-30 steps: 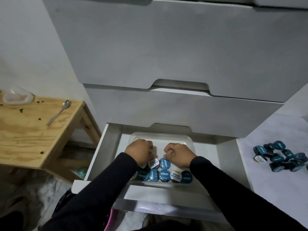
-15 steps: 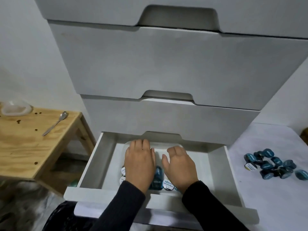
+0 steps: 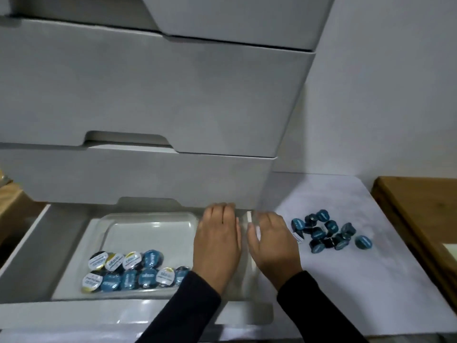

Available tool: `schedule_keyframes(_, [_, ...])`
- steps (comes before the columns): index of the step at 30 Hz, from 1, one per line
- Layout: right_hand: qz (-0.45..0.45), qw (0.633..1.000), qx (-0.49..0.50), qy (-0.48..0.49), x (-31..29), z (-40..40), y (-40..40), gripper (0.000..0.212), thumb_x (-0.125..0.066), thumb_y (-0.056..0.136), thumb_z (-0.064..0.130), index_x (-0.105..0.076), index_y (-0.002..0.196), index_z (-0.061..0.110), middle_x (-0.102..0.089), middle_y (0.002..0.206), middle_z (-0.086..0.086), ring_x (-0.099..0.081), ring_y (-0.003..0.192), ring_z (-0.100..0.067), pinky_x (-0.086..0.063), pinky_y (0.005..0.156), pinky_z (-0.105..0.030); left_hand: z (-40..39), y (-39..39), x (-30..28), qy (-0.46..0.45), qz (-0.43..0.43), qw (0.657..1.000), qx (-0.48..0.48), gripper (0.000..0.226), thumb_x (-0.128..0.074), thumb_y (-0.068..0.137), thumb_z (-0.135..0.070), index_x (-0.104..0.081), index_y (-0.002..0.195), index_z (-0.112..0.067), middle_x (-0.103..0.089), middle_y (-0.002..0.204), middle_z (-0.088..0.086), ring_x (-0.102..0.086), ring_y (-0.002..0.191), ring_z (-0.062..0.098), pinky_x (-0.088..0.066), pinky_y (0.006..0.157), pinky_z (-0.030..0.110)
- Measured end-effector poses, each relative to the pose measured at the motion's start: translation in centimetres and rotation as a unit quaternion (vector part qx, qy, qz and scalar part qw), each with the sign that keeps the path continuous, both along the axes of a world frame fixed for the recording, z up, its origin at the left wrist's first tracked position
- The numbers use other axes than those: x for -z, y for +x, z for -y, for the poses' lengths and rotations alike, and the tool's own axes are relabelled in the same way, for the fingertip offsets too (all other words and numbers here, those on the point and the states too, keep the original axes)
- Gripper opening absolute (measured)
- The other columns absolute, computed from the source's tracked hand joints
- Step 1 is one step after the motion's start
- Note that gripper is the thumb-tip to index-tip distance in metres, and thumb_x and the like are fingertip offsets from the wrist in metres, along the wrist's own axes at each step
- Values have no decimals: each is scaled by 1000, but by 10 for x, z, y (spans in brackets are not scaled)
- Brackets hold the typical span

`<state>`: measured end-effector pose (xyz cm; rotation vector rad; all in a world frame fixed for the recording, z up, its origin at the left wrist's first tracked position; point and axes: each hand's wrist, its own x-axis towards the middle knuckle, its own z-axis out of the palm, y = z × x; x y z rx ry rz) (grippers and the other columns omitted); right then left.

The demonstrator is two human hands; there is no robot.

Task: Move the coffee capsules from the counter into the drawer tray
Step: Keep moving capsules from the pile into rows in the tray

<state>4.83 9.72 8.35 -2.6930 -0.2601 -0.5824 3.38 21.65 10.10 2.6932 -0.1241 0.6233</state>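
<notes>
Fingers (image 3: 223,214) of both hands flat, empty, between tray (image 3: 148,219) and counter capsules (image 3: 329,231).

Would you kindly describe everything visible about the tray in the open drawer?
The tray is a shallow rectangular dish with rounded corners, glossy white plastic by its look, lying flat in the open drawer. Its far half is bare; two rows of round coffee capsules, foil tops up, fill its near edge. The left hand hides its right rim; contact there cannot be judged.
</notes>
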Motion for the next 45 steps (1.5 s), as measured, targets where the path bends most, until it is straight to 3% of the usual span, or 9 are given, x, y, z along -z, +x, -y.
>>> schedule_keyframes(5, [88, 995, 10, -44, 20, 94, 19, 18, -49, 82, 14, -61, 85, 1, -62, 77, -12, -59, 72, -30, -53, 61, -34, 92, 17, 15, 5, -26, 998, 54, 23, -67, 75, -11, -64, 98, -8, -66, 90, 6, -61, 83, 21, -54, 73, 29])
schedule_keyframes(11, [73, 993, -24, -93, 58, 168, 36, 10, -51, 73, -6, -60, 68, -3, -62, 68, -18, -57, 59, -34, -52, 52, -37, 161, 46, 48, -14, -115, 991, 67, 27, -78, 61, -9, -63, 82, -16, -65, 78, -1, -62, 75, 15, -50, 58, 20])
schedule_keyframes(16, [-60, 996, -40, -45, 85, 199, 40, 24, -47, 68, 2, -65, 83, -2, -66, 77, -16, -63, 66, -31, -56, 56, -32, 187, 63, 71, -49, -227, 971, 64, 24, -45, 87, -4, -55, 109, -7, -58, 112, 10, -50, 108, 25, -44, 77, 32])
schedule_keyframes(20, [-176, 982, -61, -7, 100, 208, 45, 24, -46, 69, 4, -64, 85, 4, -65, 86, -12, -64, 73, -31, -52, 53, -28, 193, 72, 94, -54, -280, 957, 59, 23, -45, 93, -22, -56, 110, -10, -57, 111, 8, -51, 103, 22, -43, 77, 29])
schedule_keyframes(24, [-232, 969, -81, -11, 112, 211, 47, 17, -50, 82, 3, -61, 95, 4, -58, 101, -11, -59, 88, -30, -44, 65, -30, 200, 73, 102, -104, -290, 951, 3, 17, -46, 86, -24, -60, 95, -21, -60, 91, 4, -57, 77, 22, -50, 67, 30])
schedule_keyframes(28, [-303, 949, -58, 64, 110, 211, 50, 26, -45, 93, 17, -63, 111, 14, -57, 114, -8, -55, 99, -27, -42, 79, -30, 203, 73, 103, -196, -307, 931, -10, 30, -50, 74, -10, -67, 92, -25, -57, 89, 0, -60, 76, 18, -53, 73, 28])
schedule_keyframes(36, [-306, 940, -55, 141, 98, 219, 63, 27, -49, 84, -7, -70, 98, 2, -60, 100, -13, -59, 91, -26, -36, 76, -18, 197, 82, 102, -326, -286, 899, -55, 28, -53, 82, 2, -72, 97, -13, -69, 96, 6, -64, 87, 16, -43, 79, 16])
schedule_keyframes(41, [-253, 937, -53, 237, 80, 222, 69, 22, -57, 78, -8, -72, 87, 5, -68, 86, -11, -64, 81, -25, -51, 77, -34, 195, 86, 81, -409, -250, 874, -79, 26, -55, 84, 2, -73, 77, -16, -70, 78, -4, -63, 70, 3, -42, 63, 0])
schedule_keyframes(45, [-254, 924, -33, 283, 51, 220, 78, 21, -58, 82, -4, -73, 82, 11, -70, 84, -6, -65, 76, -23, -54, 73, -35, 187, 86, 55, -420, -221, 879, -57, 23, -57, 85, -2, -72, 78, -19, -68, 73, -10, -59, 62, -7, -42, 61, 0])
